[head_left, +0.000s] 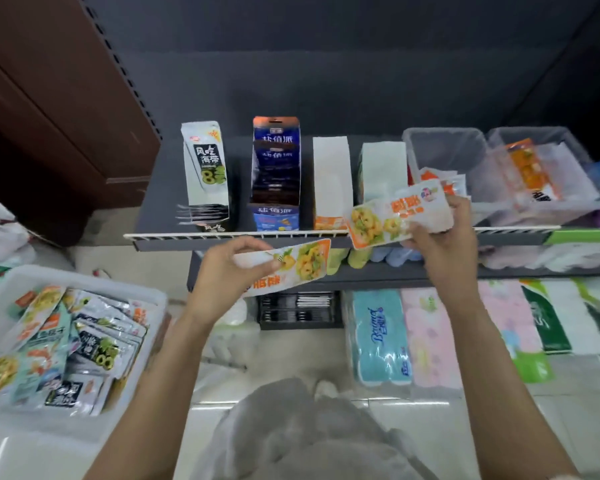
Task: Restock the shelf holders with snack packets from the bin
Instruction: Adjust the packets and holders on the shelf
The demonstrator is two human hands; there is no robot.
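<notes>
each hand pinches a packet: right hand point(440, 237) has its packet point(400, 216) lengthwise, just below-right of the orange holder point(331, 183); left hand point(229, 268) has its packet point(291, 266) lower down, bin point(84, 282) off left

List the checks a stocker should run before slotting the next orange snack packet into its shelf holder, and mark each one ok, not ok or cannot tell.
1. Left hand grips one orange packet: ok.
2. Right hand grips a second orange packet: ok.
3. Orange-fronted holder has room: ok, looks nearly empty.
4. Packets face the same way: not ok, they are turned opposite ways.
5. Bin still holds stock: ok.
6. Packet matches holder label: cannot tell, too blurred.
</notes>
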